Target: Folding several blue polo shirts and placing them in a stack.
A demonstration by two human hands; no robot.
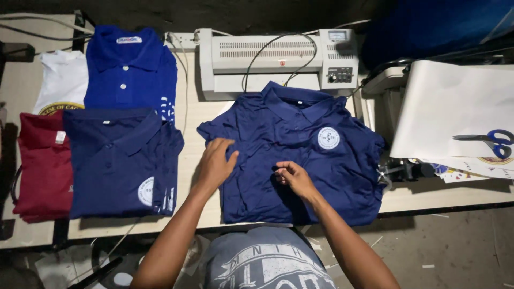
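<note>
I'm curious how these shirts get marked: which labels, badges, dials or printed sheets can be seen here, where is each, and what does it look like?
Round badge: on the chest of the navy polo under both hands, white with blue print.
Neck label: inside the collar of the royal blue polo, white rectangle.
Round badge: on the folded navy polo at left, white.
Tag: on the maroon shirt, small, white.
Meter window: top right of the grey laminator, pale.
Printed sheets: right, under the white paper, multicoloured.

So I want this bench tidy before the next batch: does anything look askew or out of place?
Mostly neat. The navy polo under the left hand and right hand lies rumpled, its right side hanging past the table edge. Blue-handled scissors lie loose on the white sheet. A black cable loops over the laminator.
</note>
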